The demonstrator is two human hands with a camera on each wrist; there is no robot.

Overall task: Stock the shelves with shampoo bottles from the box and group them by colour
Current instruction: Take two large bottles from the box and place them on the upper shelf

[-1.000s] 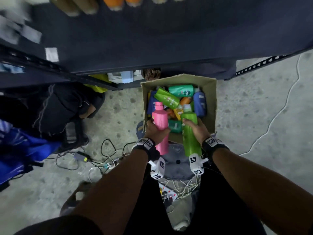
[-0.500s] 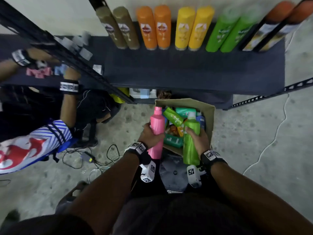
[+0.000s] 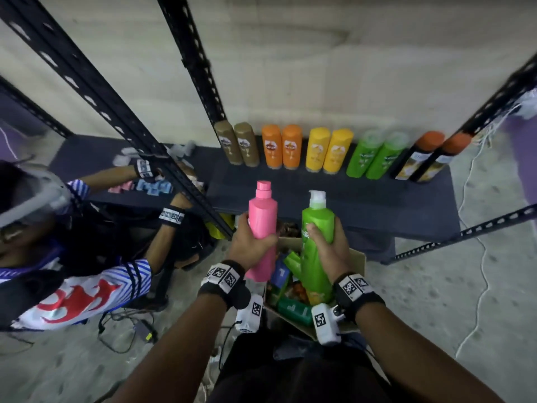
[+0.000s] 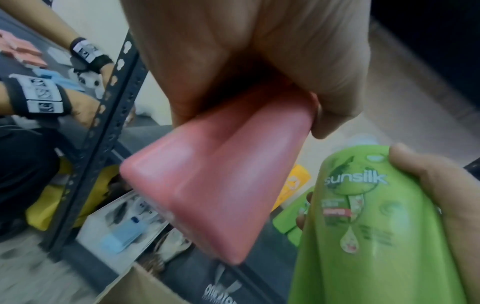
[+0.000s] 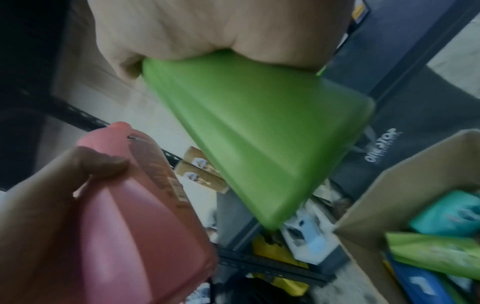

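Pink bottle [image 3: 262,228] in left grip [image 3: 252,245], green bottle [image 3: 316,245] in right grip [image 3: 331,248], now higher above box [image 3: 356,261].

The head view looks steeply down from above at both forearms, facing the shelf [image 3: 319,196] and the box [image 3: 356,258] on the floor. The left wrist view sits close under the left hand [image 4: 246,57], looking along the pink bottle [image 4: 221,185]. The right wrist view sits equally close under the right hand [image 5: 221,30], along the green bottle [image 5: 259,133]. All three views share both bottles and the box.
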